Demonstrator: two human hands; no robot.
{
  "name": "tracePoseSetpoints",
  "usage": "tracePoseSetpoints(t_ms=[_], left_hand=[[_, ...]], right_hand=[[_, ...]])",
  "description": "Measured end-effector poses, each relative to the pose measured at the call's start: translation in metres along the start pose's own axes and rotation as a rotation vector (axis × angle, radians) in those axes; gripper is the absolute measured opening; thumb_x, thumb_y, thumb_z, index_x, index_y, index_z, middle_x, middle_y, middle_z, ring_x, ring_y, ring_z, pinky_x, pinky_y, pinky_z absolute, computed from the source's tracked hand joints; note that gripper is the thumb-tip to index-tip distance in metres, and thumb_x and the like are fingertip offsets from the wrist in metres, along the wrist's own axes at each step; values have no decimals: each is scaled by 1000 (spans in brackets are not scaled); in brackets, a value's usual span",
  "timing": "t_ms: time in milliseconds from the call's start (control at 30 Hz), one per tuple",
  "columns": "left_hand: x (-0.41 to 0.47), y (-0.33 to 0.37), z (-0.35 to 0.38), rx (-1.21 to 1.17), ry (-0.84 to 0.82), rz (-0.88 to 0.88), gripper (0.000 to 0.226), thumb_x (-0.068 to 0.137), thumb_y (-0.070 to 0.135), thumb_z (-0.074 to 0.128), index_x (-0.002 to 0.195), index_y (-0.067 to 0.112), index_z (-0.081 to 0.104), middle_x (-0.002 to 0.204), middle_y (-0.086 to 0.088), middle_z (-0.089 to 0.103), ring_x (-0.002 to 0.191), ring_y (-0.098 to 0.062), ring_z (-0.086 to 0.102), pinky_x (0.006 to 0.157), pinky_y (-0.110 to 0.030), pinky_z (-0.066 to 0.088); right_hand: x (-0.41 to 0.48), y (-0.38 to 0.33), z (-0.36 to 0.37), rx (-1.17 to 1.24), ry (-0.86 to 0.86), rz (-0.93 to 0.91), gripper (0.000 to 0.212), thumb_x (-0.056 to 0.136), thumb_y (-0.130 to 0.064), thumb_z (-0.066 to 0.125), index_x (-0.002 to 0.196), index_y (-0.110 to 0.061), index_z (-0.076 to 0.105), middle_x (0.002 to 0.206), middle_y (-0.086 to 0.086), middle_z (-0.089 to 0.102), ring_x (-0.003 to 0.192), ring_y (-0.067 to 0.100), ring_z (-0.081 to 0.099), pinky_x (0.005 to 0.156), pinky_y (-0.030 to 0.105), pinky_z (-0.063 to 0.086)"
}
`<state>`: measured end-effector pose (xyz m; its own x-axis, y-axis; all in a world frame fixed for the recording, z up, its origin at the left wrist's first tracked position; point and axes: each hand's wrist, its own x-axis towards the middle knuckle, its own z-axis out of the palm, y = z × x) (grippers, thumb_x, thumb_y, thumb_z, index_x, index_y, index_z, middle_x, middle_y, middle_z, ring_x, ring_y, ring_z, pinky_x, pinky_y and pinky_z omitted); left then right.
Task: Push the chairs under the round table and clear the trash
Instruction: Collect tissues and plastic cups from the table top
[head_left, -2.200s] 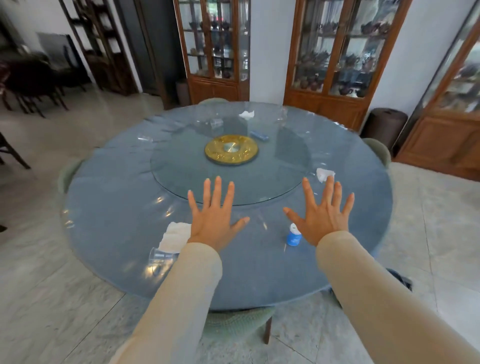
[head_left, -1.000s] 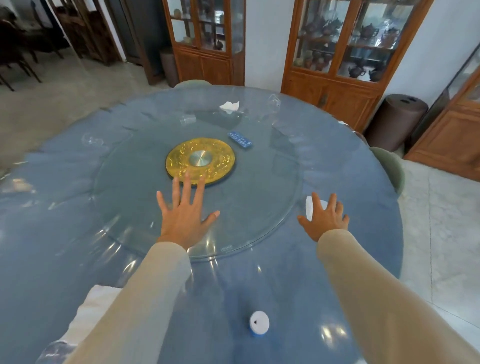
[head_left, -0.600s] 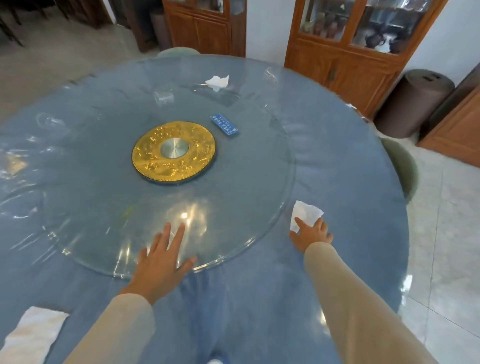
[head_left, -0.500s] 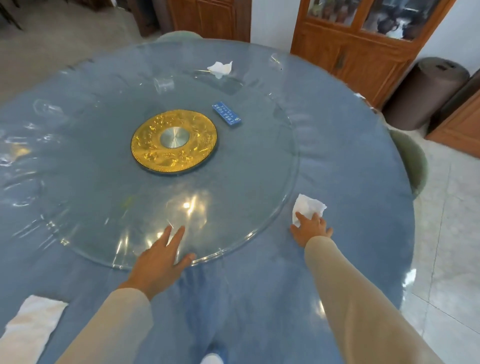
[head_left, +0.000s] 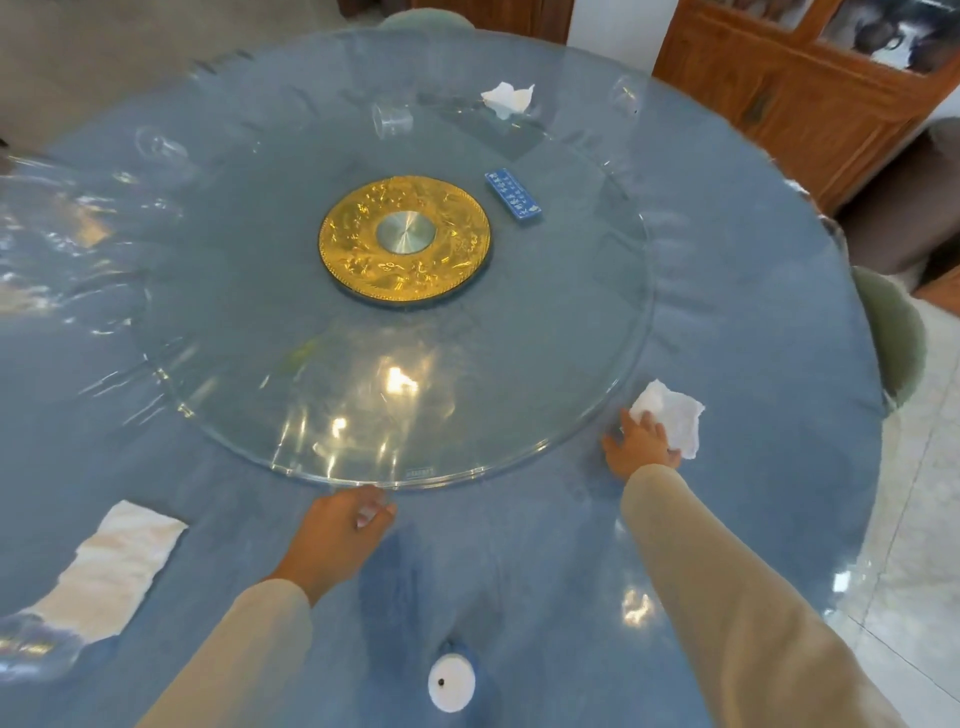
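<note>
We are looking down on a round surface (head_left: 753, 291) covered in blue cloth under clear plastic. A big glass turntable (head_left: 291, 322) is sitting in the middle of it, with a gold disc (head_left: 405, 239) at the hub. A wooden cabinet (head_left: 810, 98) is standing at far right, holding dark teapots behind its glass. One green chair (head_left: 896, 332) is sitting at the right rim with its back just beside the edge, and a second chair back (head_left: 423, 16) is showing at the far rim.

The left grip (head_left: 337, 538) is resting at the near rim of the turntable, fingers loosely bent and holding nothing we can see. The right grip (head_left: 640, 442) is lying on the cloth just outside the turntable's right edge, fingers curling over and pinching the near corner of a white tissue (head_left: 675, 415).

A flat napkin (head_left: 111, 566) is lying near left, its near end overlapping a clear cup at the edge (head_left: 31, 644). A crumpled far tissue (head_left: 508, 98) is sitting on the turntable's far side. A tipped cup (head_left: 392, 120) is lying on its side on the turntable. A far cup (head_left: 623, 96) and a left cup (head_left: 158, 143) are sitting out on the cloth; we cannot tell whether anything is in any of the cups. A blue box (head_left: 512, 196) is lying just right of the disc. A small blue bottle (head_left: 451, 682) with a white cap is standing between the sleeves.
</note>
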<state>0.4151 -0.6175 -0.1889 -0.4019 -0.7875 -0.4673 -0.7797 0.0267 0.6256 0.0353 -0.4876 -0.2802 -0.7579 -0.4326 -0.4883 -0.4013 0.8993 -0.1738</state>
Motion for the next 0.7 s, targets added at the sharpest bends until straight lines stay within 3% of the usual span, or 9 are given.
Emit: tracePoseSetpoints(t_ms=[67,167,267,333,400,533,633,700], left_hand=[[-3,-10,-2,-3,7,-22,11,90,18,73,91,28,72,85,-2,73,82,-23,69,88,-35,55],[0,-19,-3,-14,31,-56,7,90,18,73,92,24,72,89,-6,74,87,-26,70,91,-36,54],[-1,-23,2,-35,46,-66,10,90,17,73,99,16,77,92,-8,76,87,-25,70,90,-32,52],[-1,-22,3,-53,24,-82,12,91,19,72,102,18,76,95,-5,75,87,-20,70,86,-29,52],[0,-27,6,-60,14,-95,12,92,21,70,103,21,75,99,-3,74,91,-21,69,86,-30,53],[1,-32,13,-60,5,-112,7,91,24,71,97,25,75,96,-3,75,91,-24,70,86,-36,57],[-2,-29,14,-50,-4,-105,6,92,23,70,92,28,74,94,-2,75,89,-24,70,85,-37,58],[-3,-23,14,-79,8,-111,9,91,22,70,89,30,73,92,-2,76,89,-23,71,85,-35,58]], right_hand=[[0,1,3,123,99,25,47,98,-29,52,142,-16,45,147,7,46,138,28,41,111,50,33],[-4,5,1,211,144,129,41,93,-27,57,131,-11,54,132,11,58,125,35,53,107,49,41],[-10,13,2,226,120,89,46,93,-32,57,138,-23,53,139,12,52,129,37,49,107,51,41],[-11,15,3,237,49,38,48,93,-42,56,141,-36,52,156,8,33,142,32,33,114,52,33],[-9,15,6,188,-16,16,54,94,-47,55,147,-36,45,163,2,19,149,26,19,119,52,24],[-6,13,5,204,14,86,75,94,-49,54,155,-16,27,161,0,28,149,23,26,118,55,22],[-21,3,-3,351,154,55,77,88,-48,59,150,-10,34,150,9,44,138,31,41,113,52,31],[-42,-19,-12,507,226,-54,68,91,-36,63,147,-7,40,142,11,49,131,35,45,109,44,36]])
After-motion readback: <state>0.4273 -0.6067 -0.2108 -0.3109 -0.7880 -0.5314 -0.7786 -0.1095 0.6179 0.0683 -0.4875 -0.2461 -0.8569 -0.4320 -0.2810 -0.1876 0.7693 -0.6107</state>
